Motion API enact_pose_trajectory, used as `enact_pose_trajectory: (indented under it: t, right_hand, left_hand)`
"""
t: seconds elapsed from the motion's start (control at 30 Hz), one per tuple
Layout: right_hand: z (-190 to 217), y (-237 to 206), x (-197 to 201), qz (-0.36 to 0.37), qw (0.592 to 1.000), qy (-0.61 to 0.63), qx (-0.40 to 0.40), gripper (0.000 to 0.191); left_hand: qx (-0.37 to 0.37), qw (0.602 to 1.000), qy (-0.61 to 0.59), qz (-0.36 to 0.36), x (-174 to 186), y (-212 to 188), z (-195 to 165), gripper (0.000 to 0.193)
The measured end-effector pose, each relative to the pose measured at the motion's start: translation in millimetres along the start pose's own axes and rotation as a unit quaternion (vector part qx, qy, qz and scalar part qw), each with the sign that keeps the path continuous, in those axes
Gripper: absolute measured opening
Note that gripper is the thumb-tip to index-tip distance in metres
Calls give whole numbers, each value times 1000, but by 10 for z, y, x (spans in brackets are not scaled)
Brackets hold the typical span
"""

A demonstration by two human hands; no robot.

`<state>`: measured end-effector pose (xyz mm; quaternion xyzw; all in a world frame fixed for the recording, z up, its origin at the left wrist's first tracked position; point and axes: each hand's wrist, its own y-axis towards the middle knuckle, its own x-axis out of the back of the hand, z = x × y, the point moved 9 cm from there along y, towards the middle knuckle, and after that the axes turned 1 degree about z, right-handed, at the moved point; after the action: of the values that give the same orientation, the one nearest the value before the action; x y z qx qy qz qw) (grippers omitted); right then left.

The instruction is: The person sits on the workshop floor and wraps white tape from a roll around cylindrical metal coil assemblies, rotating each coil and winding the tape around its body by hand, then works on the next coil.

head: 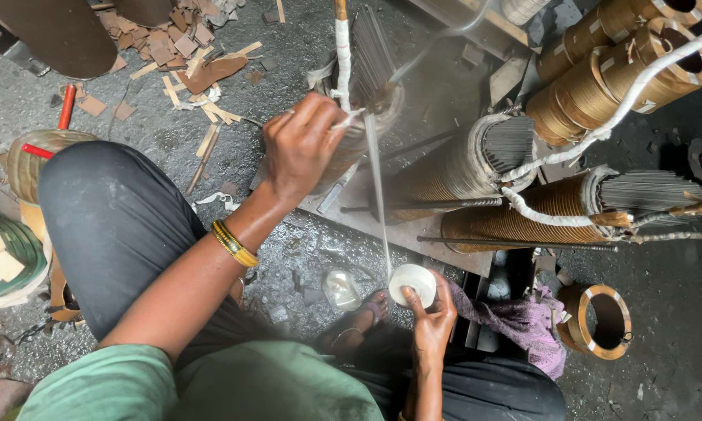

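While the right hand (431,316) pinches a white tape roll (413,283) in its fingertips, the tape strip (377,199) runs taut, straight up and away to the left hand (303,144), whose fingers clamp it against the coil end (366,117).

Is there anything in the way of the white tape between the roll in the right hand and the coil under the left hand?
Nothing visible blocks it. The tape strip runs freely from the roll in the right hand up to the coil the left hand presses.
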<state>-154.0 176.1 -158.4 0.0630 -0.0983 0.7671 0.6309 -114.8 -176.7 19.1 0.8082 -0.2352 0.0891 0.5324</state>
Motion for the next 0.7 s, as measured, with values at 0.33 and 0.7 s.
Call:
enact_pose_trajectory:
  t: [0.33,0.7]
  right_hand:
    - [-258,-326,77,-1,997,65,-33,54]
    - [-149,-305,276,-6,994,106,-40,55]
  left_hand:
    - [-83,995,52,-12,-91,10,-278,15]
    - [-7,998,-65,-26,-76,-69,-244,22]
